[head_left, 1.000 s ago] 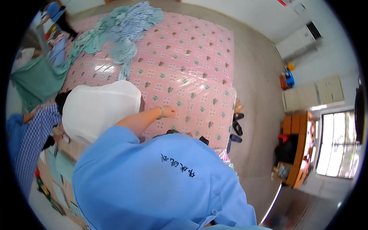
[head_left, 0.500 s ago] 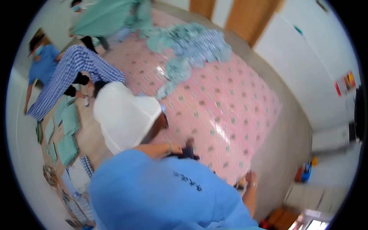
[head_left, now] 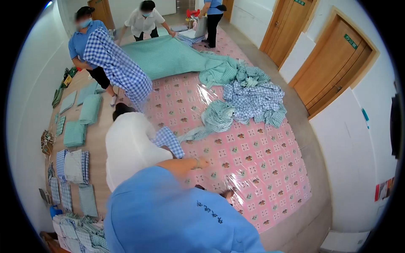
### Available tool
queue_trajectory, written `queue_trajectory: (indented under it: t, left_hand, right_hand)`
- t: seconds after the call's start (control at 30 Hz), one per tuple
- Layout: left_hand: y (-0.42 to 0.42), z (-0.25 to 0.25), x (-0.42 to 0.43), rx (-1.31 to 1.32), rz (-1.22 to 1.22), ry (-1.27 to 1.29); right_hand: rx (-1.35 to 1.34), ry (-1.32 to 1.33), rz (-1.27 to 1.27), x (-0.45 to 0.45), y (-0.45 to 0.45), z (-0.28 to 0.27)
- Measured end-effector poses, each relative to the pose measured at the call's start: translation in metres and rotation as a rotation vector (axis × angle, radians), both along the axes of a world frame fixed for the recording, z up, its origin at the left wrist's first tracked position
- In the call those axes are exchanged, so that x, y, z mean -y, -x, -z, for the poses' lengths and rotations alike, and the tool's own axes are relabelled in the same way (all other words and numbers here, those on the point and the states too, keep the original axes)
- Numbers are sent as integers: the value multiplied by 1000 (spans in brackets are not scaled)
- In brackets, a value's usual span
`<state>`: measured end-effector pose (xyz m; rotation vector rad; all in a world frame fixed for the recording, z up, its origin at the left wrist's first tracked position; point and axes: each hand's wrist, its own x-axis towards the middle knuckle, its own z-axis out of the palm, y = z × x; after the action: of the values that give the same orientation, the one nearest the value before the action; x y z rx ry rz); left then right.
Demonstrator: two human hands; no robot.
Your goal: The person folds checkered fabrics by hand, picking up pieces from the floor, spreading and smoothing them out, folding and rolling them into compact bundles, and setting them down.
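Limp blue-and-white checked cloth (head_left: 169, 140) just left of our left hand (head_left: 201, 162), with a glossy pink floral plastic-looking covering (head_left: 270, 168) below.
Well left of our fingers we count two plump mint-green folded fabric bundles (head_left: 75, 134); nearest, one checked cloth, which should be light, soft and easiest to take by its edge. We see nothing held in our left fingers, but cannot tell how wide they stand; our right hand is out of sight. The single covering is probably slippery. Beyond and right sits one rumpled green-and-blue checked fabric heap (head_left: 255, 101), likely heavier, best scooped from underneath.
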<state>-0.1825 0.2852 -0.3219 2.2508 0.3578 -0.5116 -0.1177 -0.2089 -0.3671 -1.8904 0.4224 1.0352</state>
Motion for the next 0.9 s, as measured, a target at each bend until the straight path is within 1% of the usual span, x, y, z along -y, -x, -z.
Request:
queue_trajectory:
  t: [0.07, 0.1, 0.17, 0.2, 0.23, 0.3, 0.33, 0.4, 0.43, 0.47, 0.5, 0.53, 0.57, 0.6, 0.63, 0.67, 0.7, 0.77, 0.8, 0.83, 0.87, 0.9]
  left_hand:
    - [-16, 2, -17, -190, -247, 317]
    - [-24, 2, -24, -203, 72, 45]
    - [-31, 12, -32, -292, 437, -230]
    - [-35, 33, -40, -376, 483, -240]
    - [-27, 61, -44, -307, 444, -253]
    - [-36, 66, -32, -267, 413, -242]
    - [-51, 53, -17, -471, 257, -35]
    - [-114, 32, -17, -502, 237, 15]
    - [-142, 14, -5, -358, 392, -102]
    - [-172, -4, 1, -348, 215, -24]
    - [-186, 14, -3, -34, 35, 156]
    - [-216, -2, 1, -122, -213, 330]
    - [-242, -16, 2, -106, -319, 388]
    - [-267, -24, 4, -91, -431, 444]
    - [-287, -23, 0, -4, -363, 448]
    - [-301, -15, -5, 91, -308, 449]
    - [-313, -1, -15, 86, -308, 470]
    - [-326, 38, -45, 243, 91, 128]
    - [-330, 54, -62, 242, 91, 142]
    - [-335, 68, -80, 256, -4, 122]
    - [-342, 75, -100, 269, -96, 99]
    - [-356, 79, -126, 174, -67, 48]
  right_hand:
    - [1, -23, 14, -8, -46, 0]
    - [-10, -33, 16, -11, -68, 2]
    - [-44, -39, 19, -13, -112, 6]
    - [-68, -38, 22, -11, -138, 13]
    - [-99, -42, 31, -5, -164, 21]
    - [-175, -85, 77, 19, -209, 48]
    - [-243, -181, 132, 41, -235, 71]
    - [-364, -348, 188, 67, -311, 106]
    - [-237, -77, -16, 33, -357, 64]
    - [-153, 210, -211, -6, -404, 15]
    - [-177, -139, -260, 3, -455, 34]
    - [-144, -149, -171, -8, -510, 74]
    - [102, 91, -265, -88, -507, -27]
    - [167, 58, -367, -113, -543, -26]
    - [238, 26, -463, -136, -578, -23]
    - [149, -180, -231, -180, -591, -56]
    - [171, -153, -212, -219, -604, -75]
    - [189, -114, -198, -278, -616, -87]
    - [129, -139, -212, -303, -621, -88]
    - [64, -157, -222, -321, -635, -85]
    - [-34, -152, -250, -329, -647, -67]
    - [-125, -152, -278, -333, -663, -43]
